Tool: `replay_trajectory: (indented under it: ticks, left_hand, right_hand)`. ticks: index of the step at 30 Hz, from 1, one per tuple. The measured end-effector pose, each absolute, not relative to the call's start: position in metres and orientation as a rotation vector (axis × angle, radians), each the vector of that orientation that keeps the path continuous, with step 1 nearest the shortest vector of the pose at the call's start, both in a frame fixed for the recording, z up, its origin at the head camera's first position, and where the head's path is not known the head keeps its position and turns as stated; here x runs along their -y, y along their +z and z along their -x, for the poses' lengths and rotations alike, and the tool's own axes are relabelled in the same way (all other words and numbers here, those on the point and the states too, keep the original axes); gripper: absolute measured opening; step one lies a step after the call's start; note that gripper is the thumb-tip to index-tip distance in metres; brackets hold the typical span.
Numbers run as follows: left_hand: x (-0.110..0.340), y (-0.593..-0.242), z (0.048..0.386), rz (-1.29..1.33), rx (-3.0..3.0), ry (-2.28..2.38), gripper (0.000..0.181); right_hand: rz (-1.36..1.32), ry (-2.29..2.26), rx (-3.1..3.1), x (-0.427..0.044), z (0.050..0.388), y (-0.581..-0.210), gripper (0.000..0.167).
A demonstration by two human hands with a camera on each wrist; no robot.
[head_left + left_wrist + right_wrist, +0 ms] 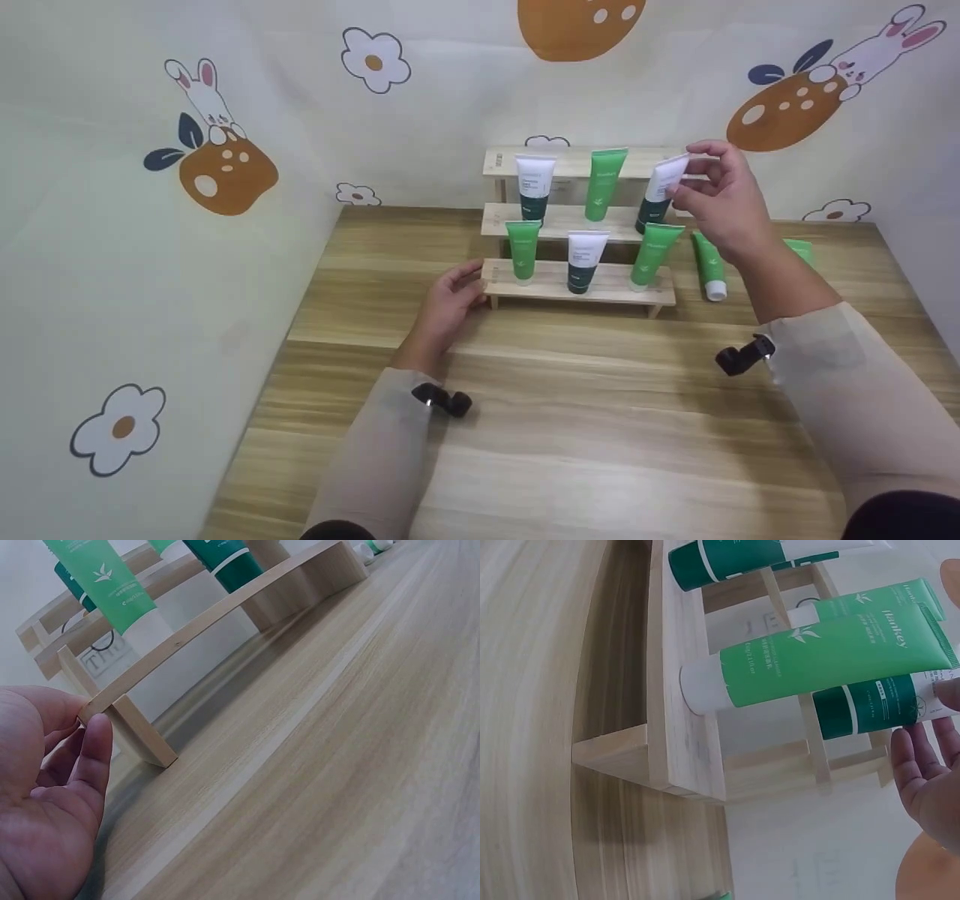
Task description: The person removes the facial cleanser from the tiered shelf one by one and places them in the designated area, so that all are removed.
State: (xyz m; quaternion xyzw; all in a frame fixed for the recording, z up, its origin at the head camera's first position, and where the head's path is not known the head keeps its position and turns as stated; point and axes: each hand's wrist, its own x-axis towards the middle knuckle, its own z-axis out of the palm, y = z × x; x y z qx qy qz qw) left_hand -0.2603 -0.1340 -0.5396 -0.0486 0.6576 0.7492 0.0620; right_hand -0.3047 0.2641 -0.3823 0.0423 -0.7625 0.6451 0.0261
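A three-tier wooden display rack stands against the back wall. My right hand pinches the upper part of a white and dark-green squeeze tube at the right end of the middle tier. That tube leans a little, and its cap end is down at the tier. At the rack's lower left corner, my left hand grips the end of the bottom shelf between thumb and fingers. A green tube stands tilted on the bottom tier, in front of the held one.
Left of the held tube stand a white and dark-green tube and a green tube. Another green tube and a white-topped tube occupy the bottom tier. Right of the rack, a green tube lies on the wooden table.
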Motion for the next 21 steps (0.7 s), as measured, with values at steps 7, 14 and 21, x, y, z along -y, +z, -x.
replay_trajectory:
  ticks: [7,14,21]
  left_hand:
    - [0.135,-0.539,0.261,0.139,-1.99,2.257,0.046]
    - [0.134,-0.538,0.262,0.148,-2.008,2.233,0.046]
    - [0.135,-0.538,0.26,0.139,-2.009,2.24,0.046]
  right_hand:
    - [-0.114,1.933,2.421,-0.261,0.306,-0.384,0.055]
    - [-0.139,1.908,2.447,-0.266,0.305,-0.384,0.057]
    - [-0.123,1.93,2.399,-0.276,0.302,-0.384,0.058]
